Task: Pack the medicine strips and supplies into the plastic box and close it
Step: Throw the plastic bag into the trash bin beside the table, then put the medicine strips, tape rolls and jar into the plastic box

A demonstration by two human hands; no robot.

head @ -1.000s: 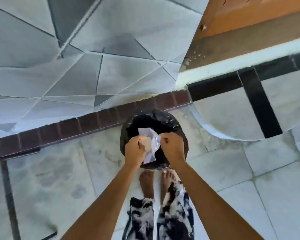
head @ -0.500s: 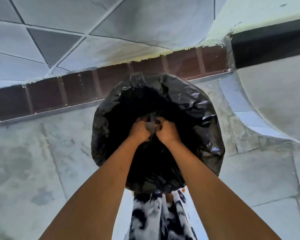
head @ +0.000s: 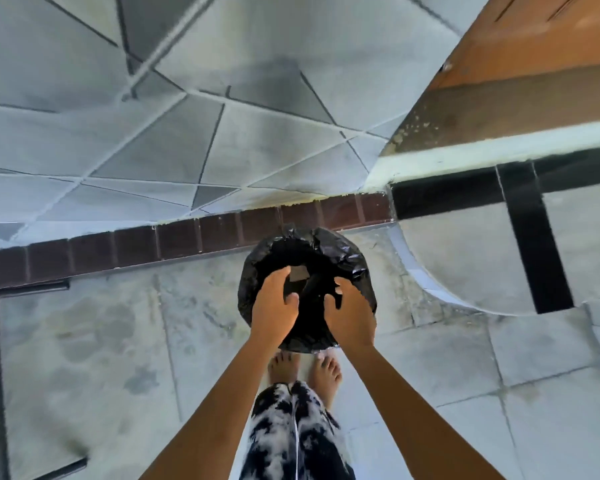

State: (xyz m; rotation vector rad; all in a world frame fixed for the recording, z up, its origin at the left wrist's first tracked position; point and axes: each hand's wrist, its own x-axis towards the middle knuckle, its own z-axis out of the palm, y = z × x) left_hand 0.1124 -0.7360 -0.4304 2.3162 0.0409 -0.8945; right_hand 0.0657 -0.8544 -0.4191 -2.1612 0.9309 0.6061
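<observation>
Bin liner first: a crinkly, glossy black plastic bag (head: pixel 343 261) is stretched over a round bin, its rim puckered into sharp shiny folds. It's stood on a floor of big pale grey stone tiles (head: pixel 534 358), mottled and matte, right beside a strip of dark red-brown bricks (head: pixel 222 233). Behind that, a grey wall is cut by thin lines into triangles (head: pixel 187 133), and an orange wooden door (head: pixel 534 39) is seen at top right.

Both hands are held over the bin mouth. The left hand (head: pixel 274 306) is spread, fingers loosely curled, nothing held; the right hand (head: pixel 352 315) is likewise loose and empty, so both grips are wide. A small flat grey rectangular scrap (head: pixel 298 273) is seen down in the dark between them, too blurry to identify. Bare feet (head: pixel 323 374) and black-and-white blotchy trousers (head: pixel 291 438) are seen below.

Compared with half a second ago, the fists that were clenched together on something crumpled have been opened and parted, and the bin is viewed from further back. The plastic box and medicine strips can't be seen anywhere.
</observation>
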